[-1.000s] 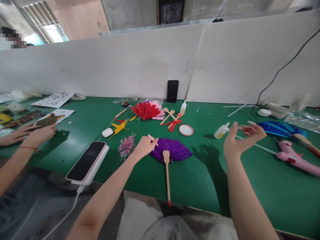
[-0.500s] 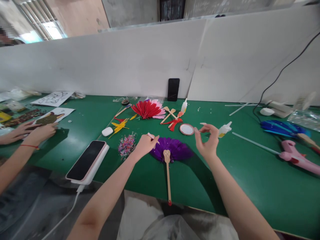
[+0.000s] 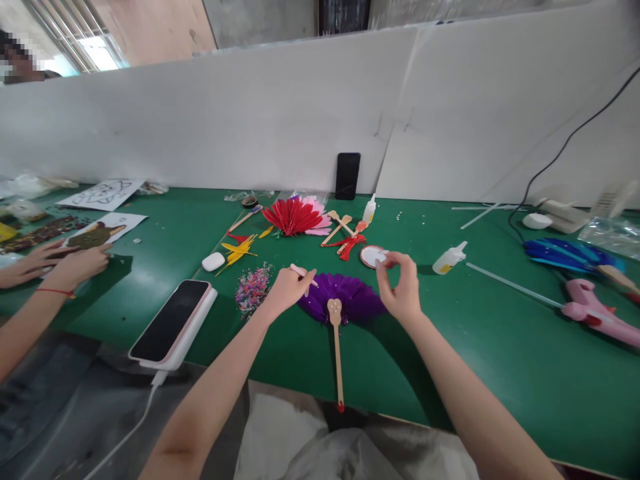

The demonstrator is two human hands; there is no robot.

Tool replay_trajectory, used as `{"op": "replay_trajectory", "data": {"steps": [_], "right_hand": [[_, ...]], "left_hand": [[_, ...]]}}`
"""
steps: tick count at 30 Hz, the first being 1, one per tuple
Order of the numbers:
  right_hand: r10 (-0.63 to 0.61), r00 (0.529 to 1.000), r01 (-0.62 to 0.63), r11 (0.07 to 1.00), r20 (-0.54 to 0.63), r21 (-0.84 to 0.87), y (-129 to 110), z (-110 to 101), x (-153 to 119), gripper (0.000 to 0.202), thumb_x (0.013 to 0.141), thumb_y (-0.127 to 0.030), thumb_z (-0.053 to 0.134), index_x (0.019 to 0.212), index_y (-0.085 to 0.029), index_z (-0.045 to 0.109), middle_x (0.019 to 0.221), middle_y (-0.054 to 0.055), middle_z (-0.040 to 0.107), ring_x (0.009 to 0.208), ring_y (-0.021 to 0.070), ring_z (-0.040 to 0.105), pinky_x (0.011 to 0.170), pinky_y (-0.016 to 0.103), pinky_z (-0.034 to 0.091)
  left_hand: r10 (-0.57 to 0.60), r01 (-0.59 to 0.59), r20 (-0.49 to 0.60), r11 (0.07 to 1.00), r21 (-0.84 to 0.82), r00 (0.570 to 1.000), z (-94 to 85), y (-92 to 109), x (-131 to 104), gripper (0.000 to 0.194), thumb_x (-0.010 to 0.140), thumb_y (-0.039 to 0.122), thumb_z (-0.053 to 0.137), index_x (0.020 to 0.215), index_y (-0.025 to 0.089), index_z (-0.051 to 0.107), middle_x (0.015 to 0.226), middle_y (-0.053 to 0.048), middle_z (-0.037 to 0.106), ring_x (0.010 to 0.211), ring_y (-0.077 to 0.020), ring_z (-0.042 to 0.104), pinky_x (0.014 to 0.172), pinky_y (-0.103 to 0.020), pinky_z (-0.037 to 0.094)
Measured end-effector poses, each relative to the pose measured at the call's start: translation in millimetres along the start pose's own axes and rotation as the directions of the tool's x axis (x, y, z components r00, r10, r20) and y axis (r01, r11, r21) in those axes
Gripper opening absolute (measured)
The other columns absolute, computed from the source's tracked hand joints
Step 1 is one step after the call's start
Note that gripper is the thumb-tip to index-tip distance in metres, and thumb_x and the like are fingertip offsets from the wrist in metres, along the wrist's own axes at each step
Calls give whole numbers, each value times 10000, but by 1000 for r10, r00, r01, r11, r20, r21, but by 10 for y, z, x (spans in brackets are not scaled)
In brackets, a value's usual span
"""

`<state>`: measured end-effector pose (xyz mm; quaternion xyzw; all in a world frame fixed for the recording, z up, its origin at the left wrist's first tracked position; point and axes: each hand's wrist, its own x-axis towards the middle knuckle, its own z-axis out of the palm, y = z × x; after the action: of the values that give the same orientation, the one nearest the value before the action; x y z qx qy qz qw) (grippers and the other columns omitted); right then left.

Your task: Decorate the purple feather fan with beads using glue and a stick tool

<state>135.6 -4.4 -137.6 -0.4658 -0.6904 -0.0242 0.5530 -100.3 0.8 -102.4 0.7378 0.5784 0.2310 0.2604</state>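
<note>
Left hand (image 3: 287, 292): closed on pink stick (image 3: 297, 269). Purple feather fan (image 3: 350, 293): on green table (image 3: 500, 353), at 3 o'clock from left hand, 9 o'clock from right hand (image 3: 404, 290). Right hand: fingers curled near white dish (image 3: 369, 256), 11 o'clock; from here, grip indeterminable.

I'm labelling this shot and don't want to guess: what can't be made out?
- Head view: whether the right hand pinches anything; too small.
- Head view: part of the pale slim tool; the left hand's fingers cover it.
- Head view: the pink glue gun's far end; cut off by the right edge.
- Head view: the background person's head; pixelated.
</note>
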Motion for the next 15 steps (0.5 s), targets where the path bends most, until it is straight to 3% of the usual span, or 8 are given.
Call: {"op": "replay_trajectory", "data": {"steps": [8,15], "right_hand": [[-69,948,53,997,312,58,-285,72,-76,196,883,-163,431,969,-179,606,906,97,538,886,228,523,809,413,413],[-79,911,45,995,404,92,-296,141,-129,224,884,-154,423,990,-173,620,928,102,537,905,232,512,817,428,421]], "left_hand": [[19,-14,73,997,-76,997,0,-51,153,496,853,406,434,416,176,478,445,-1,541,501,-115,541,592,-224,379],[-29,43,82,985,-169,996,30,-138,160,509,851,448,423,429,170,487,390,24,457,430,-93,475,548,-223,358]]}}
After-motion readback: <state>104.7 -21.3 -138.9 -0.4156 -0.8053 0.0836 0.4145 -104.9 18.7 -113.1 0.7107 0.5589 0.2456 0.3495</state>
